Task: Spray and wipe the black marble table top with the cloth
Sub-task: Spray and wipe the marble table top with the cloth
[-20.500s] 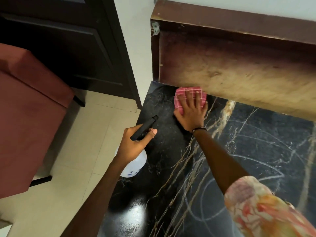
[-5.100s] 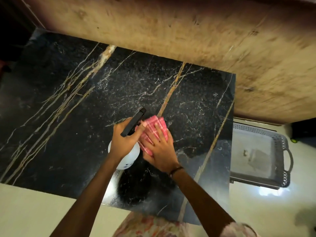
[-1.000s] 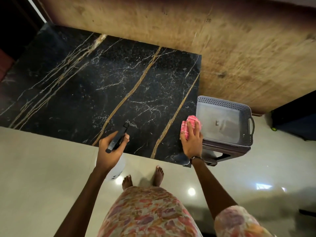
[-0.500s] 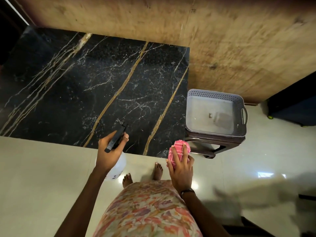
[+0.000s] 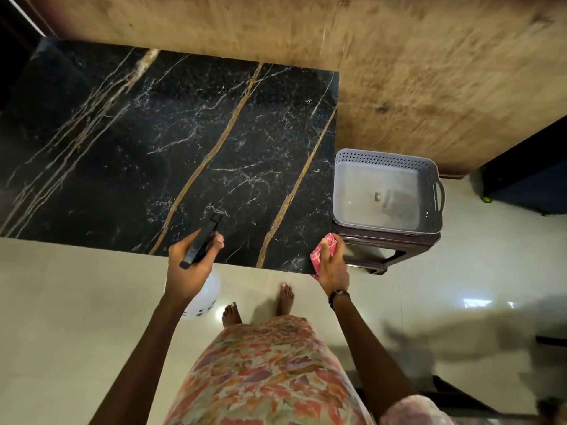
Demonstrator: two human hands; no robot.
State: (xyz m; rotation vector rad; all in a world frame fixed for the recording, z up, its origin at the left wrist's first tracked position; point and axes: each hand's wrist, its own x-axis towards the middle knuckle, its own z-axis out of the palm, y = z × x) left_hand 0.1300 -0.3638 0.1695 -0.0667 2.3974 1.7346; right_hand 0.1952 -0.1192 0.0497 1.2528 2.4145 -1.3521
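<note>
**Hands at the near edge of the table top**

The left hand (image 5: 190, 265) is wrapped around the spray bottle (image 5: 203, 294), holding it at the near edge of the black marble table top (image 5: 171, 142); the black trigger head points over the marble, and the white body hangs below the edge, above the floor. The right hand (image 5: 333, 266) grips the bunched pink cloth (image 5: 320, 251) at the table top's near right corner; contact between cloth and marble appears likely but cannot be confirmed. Just right of the table top, a grey perforated basket (image 5: 435, 191) sits on a dark stool (image 5: 386, 250).
</note>
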